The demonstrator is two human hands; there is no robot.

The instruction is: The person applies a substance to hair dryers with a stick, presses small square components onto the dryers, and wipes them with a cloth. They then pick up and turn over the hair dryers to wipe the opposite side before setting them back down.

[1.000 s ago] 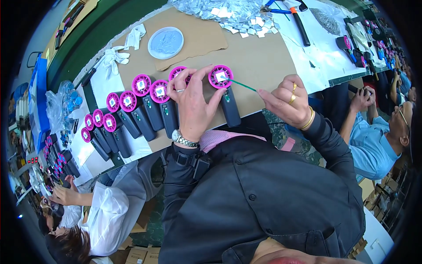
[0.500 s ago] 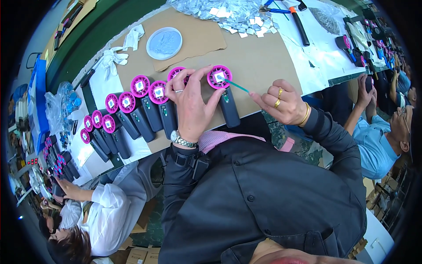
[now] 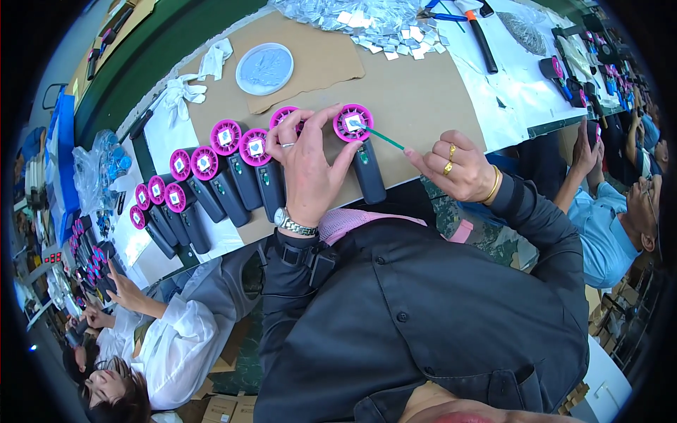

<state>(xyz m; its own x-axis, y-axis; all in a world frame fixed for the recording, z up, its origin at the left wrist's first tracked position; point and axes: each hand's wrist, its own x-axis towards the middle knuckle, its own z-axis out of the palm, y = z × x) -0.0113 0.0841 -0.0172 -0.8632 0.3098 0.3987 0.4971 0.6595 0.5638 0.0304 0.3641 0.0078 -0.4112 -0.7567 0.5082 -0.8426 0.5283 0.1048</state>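
Observation:
In front of me lies a handheld fan (image 3: 369, 173) with a dark handle and a pink round head. At its centre is a white square bearing a blue-grey smear. My left hand (image 3: 309, 162) has thumb and index finger against the left side of the pink rim, bracing it. Pinched in the fingertips of my right hand (image 3: 458, 168) is a thin green stick (image 3: 386, 138), its tip on the white square. Several similar fans (image 3: 266, 183) lie in a slanting row to the left; my left hand partly covers the nearest one.
A round dish of blue-grey paste (image 3: 264, 69) sits on cardboard (image 3: 324, 60) at the back. Beyond lie small metallic squares (image 3: 405, 44), a hammer (image 3: 482, 44) and pliers (image 3: 441, 14). White gloves (image 3: 185, 95) are at the back left. People work on both sides.
The green stick and my right hand have shifted very slightly right, the tip still on the white square. My left hand stays put. At left, the person in white has raised a hand.

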